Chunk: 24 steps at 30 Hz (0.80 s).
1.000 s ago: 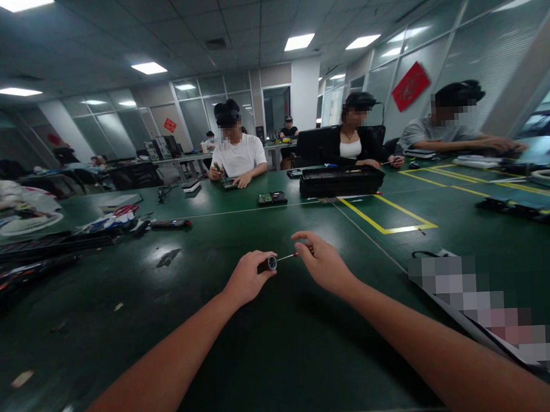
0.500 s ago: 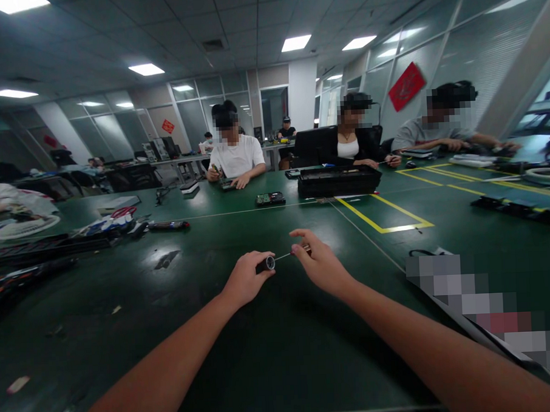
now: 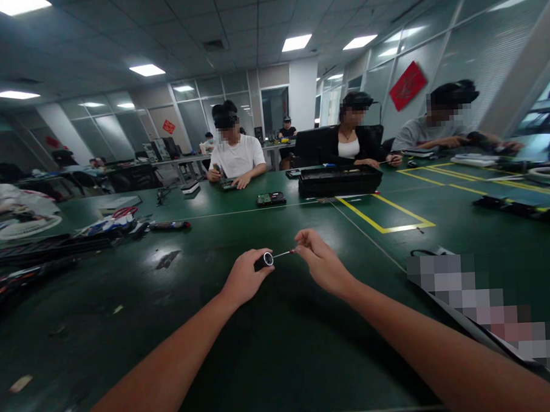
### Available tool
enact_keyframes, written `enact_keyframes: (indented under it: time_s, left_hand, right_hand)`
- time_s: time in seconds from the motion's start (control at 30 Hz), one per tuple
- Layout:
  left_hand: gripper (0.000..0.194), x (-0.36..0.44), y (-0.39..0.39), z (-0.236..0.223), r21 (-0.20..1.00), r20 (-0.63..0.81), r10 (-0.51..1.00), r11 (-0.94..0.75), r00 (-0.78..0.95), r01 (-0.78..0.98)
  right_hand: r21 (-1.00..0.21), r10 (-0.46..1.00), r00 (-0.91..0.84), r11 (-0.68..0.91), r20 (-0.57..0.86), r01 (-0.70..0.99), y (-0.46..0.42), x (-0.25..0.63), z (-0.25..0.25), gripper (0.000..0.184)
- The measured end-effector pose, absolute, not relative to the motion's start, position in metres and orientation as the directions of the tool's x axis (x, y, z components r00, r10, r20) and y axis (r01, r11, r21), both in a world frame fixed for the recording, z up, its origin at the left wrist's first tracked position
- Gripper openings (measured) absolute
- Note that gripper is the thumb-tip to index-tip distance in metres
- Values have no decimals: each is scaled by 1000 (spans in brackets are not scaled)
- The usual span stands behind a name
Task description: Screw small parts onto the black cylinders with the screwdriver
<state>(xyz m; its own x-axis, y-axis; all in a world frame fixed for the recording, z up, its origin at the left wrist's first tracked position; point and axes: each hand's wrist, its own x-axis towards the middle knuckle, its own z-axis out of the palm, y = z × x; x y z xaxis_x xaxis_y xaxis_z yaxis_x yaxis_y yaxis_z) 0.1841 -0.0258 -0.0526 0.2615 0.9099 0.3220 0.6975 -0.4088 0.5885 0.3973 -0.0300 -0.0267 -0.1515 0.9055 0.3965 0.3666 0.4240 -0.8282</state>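
My left hand (image 3: 245,275) is closed around a short black cylinder (image 3: 261,262) with a pale ring on its round end, which faces right and towards me. The cylinder's exact kind is unclear. My right hand (image 3: 323,260) pinches a thin screwdriver (image 3: 284,253) by its reddish handle end, most of which the fingers hide. Its slim metal shaft points left and reaches the cylinder's ringed end; whether the tip touches cannot be told. Both hands are held over the green table (image 3: 273,364), near its middle.
Ahead lie a small circuit-board device (image 3: 271,198) and a long black tray (image 3: 340,182). Tools and black parts (image 3: 107,228) crowd the left, with a dark cylindrical tool (image 3: 170,226) beside them. Yellow tape (image 3: 408,227) marks the right. Co-workers (image 3: 236,150) sit opposite.
The black cylinder has turned slightly, and its pale ring shows more brightly. My right fingers have shifted on the screwdriver, with the index finger curled in more, and the handle is more hidden.
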Motion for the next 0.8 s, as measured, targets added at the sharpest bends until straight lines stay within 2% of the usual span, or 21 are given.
enact_keyframes:
  time_s: [0.07,0.2,0.27,0.47,0.57,0.63,0.67,0.8]
  left_hand:
    - [37,184,-26,-52,595,317,916,-394,246,700]
    - [37,183,-27,-52,593,305,914,-401,266,698]
    - [37,184,-27,-53,588,308,911,-410,275,697]
    - [38,184,-27,-51,595,296,918,-393,263,701]
    - [38,183,-27,-48,559,338,884,-464,323,687]
    - [39,182,-25,-46,518,357,866,-496,351,697]
    - [40,181,-25,-45,503,347,868,-492,356,710]
    - [40,176,-21,-48,479,245,896,-445,371,757]
  right_hand:
    - [-822,906,-164,422,389,383,-30,397,-26,13]
    - [-772,909,-172,413,379,483,-27,398,-29,28]
    - [-780,908,-167,415,383,469,-27,398,-31,24]
    - [-901,930,-121,366,346,235,-28,394,-29,18]
    - [-972,972,-44,233,232,21,-21,393,-33,24]
    - [-980,994,8,107,107,-170,-14,394,-38,26]
    - [-973,996,51,82,73,-214,-11,395,-41,25]
    - [-983,986,134,118,100,-138,-4,398,-50,27]
